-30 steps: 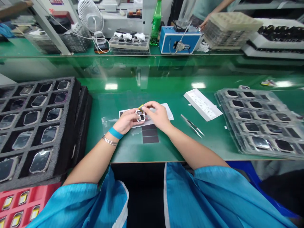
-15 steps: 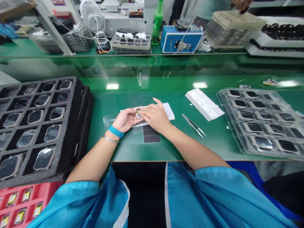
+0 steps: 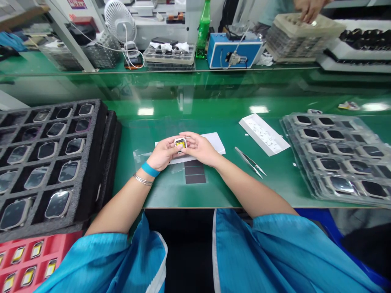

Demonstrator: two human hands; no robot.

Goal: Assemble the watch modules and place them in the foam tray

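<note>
Between my two hands is a small smartwatch case [image 3: 181, 143], silver-rimmed with a yellow and black inside facing up. My left hand [image 3: 164, 154] grips it from the left, thumb at its lower edge. From the right, my right hand [image 3: 200, 149] closes on the same case with thumb and fingers. Under the hands lies a white sheet [image 3: 215, 142], partly hidden, with dark rectangular strips [image 3: 195, 174] just in front. To the right a pair of tweezers [image 3: 250, 162] rests on the green table, near a white paper tray [image 3: 264, 134] holding small white bits.
Grey foam trays [image 3: 100, 134] of watches are stacked at left, above a red tray [image 3: 45, 240] of yellow-filled cases. Clear plastic trays [image 3: 305, 175] with watches stand at right. Behind are a fan [image 3: 120, 20], a blue box [image 3: 216, 51] and another person's hand [image 3: 308, 9].
My right hand has drawn back from over the watch case to its right side, fingers now gripping its edge. The case now faces up more plainly. The other person's hand has shifted lower.
</note>
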